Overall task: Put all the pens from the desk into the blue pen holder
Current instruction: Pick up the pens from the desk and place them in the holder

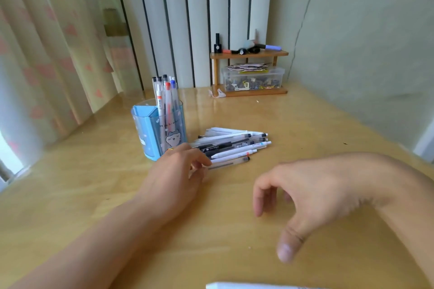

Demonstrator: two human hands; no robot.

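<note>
Head view shows the pile of pens (231, 145) lying on the wooden desk (305, 124) just right of the blue pen holder (157, 131), which already keeps several pens upright, so the pile is probably gathered there for short moves. The left hand (175, 171) touches the pile's near end, its fingers (199, 159) loosely curled around one or two pens, though a firm grip I cannot tell. The right hand (305, 195) hovers apart, open and empty.

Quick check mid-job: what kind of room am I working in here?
Probably a home study corner or bedroom desk. A glossy wooden desk holds a translucent blue pen holder, a small wooden shelf with a clear plastic box of trinkets stands at the back, and patterned curtains hang to the left.
</note>
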